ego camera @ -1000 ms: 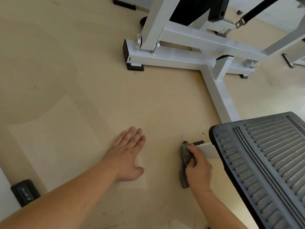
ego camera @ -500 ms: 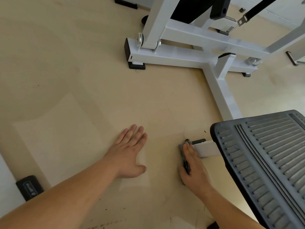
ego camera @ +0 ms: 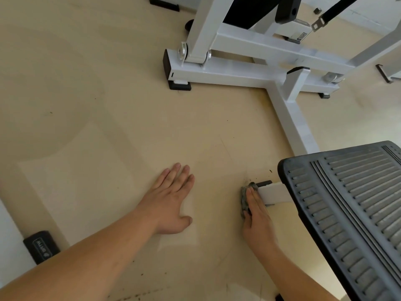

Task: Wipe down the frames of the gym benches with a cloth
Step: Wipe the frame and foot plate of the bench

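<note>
1 white bench frame (ego camera: 238, 74), 1 ribbed pad (ego camera: 351, 205), 2 hands, 1 cloth (ego camera: 244, 198)
On the floor (ego camera: 86, 83) the left hand (ego camera: 171, 203) lies flat, grip wide; the right hand (ego camera: 258, 220), grip flat, presses the cloth against the bench frame's bar end by the ribbed pad

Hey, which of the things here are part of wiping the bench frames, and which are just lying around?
Part of the job:
grey cloth, pressed by the right hand
white bar end that the cloth is against
white bench frame further back

Just lying about:
ribbed dark plate above the bar
black labelled block on the floor
strap buckle
</note>
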`<state>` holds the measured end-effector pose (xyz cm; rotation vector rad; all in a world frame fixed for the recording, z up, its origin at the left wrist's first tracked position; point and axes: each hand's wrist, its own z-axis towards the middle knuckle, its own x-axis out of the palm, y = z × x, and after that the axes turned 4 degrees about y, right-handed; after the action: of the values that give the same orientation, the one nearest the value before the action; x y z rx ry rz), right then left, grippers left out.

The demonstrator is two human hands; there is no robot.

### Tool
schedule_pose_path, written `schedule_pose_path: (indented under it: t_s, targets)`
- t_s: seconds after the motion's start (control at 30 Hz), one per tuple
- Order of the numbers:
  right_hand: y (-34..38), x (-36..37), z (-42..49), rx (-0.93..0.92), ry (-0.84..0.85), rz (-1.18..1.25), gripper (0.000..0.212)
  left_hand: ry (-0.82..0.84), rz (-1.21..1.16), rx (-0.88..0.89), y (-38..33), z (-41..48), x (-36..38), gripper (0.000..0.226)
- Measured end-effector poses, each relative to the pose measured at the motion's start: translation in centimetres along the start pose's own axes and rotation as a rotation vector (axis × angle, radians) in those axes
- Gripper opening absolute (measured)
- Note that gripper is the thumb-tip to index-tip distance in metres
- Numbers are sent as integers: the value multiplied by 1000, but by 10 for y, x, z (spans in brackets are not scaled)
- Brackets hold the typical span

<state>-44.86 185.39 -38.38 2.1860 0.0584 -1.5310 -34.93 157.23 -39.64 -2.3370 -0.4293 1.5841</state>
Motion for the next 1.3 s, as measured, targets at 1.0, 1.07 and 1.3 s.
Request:
schedule_pose_path:
  t_s: [1.0,1.07,1.3]
  targets:
    - [4,6,-17,22,59,-49,61,53,-43,2,-1,0,-6,113]
    - [3,8,-9,7,52,-85,63,47,-44,3,-1,2,-7,114]
    - [20,-9,7,38,108,-67,84,61,-37,6,2,2,-4,118]
